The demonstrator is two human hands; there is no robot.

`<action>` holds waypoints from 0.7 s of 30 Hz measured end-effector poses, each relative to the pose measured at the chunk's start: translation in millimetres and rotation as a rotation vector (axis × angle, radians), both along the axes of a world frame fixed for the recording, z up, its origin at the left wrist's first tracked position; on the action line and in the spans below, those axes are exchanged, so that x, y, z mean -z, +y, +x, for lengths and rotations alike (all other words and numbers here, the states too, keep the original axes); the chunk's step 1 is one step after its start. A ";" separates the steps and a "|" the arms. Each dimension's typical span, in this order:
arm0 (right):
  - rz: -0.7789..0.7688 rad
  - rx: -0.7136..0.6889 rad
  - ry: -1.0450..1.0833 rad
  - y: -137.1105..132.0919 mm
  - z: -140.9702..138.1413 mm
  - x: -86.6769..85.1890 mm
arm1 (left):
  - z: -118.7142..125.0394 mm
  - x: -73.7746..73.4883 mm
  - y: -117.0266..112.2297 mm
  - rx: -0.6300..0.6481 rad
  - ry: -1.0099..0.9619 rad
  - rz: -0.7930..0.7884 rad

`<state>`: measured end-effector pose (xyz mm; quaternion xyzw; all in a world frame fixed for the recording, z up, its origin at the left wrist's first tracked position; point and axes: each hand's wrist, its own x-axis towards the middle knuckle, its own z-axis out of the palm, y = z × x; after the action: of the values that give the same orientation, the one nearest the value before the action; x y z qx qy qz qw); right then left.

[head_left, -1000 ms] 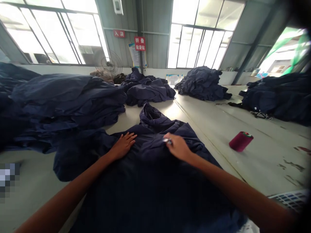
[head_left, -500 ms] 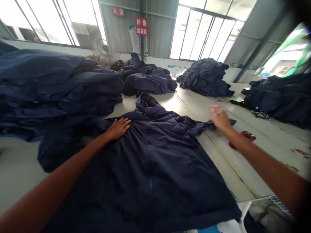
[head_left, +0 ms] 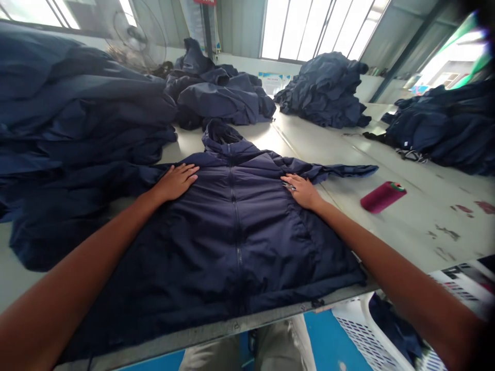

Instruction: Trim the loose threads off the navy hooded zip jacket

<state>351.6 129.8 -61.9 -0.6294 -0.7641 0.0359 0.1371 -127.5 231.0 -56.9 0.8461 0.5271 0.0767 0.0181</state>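
A dark navy hooded jacket (head_left: pixel 266 221) lies front up on the table, its zipper running down the middle and its hood at the far end. My left hand (head_left: pixel 177 181) rests flat on the jacket's chest near the left sleeve, fingers stretched out. On the opposite side of the chest, my right hand (head_left: pixel 303 190) presses down with its fingers extended. A small silvery metal piece shows by its fingers; whether it is a ring or a tool I cannot make out. The right sleeve (head_left: pixel 348 171) stretches out sideways beyond that hand.
Large heaps of navy garments (head_left: pixel 85 103) stand at the left, with more piles (head_left: pixel 325 90) behind and at the right. A maroon thread cone (head_left: pixel 382 197) lies on the table (head_left: pixel 340 147). Below its front edge is a white basket (head_left: pixel 363 330) with dark cloth. A fan (head_left: pixel 137 36) stands behind.
My right hand has come from the right sleeve's end leftward onto the jacket's chest. The jacket's hem has drawn back onto the table, baring its front edge. The view has tilted down.
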 end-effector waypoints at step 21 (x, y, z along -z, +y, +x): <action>0.177 -0.087 0.023 -14.8 26.0 8.9 | 5.4 6.6 -17.5 0.046 0.083 0.084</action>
<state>377.7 115.0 -70.9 -0.5807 -0.7892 -0.0185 0.1992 -122.1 213.5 -63.5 0.8605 0.5041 0.0633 -0.0377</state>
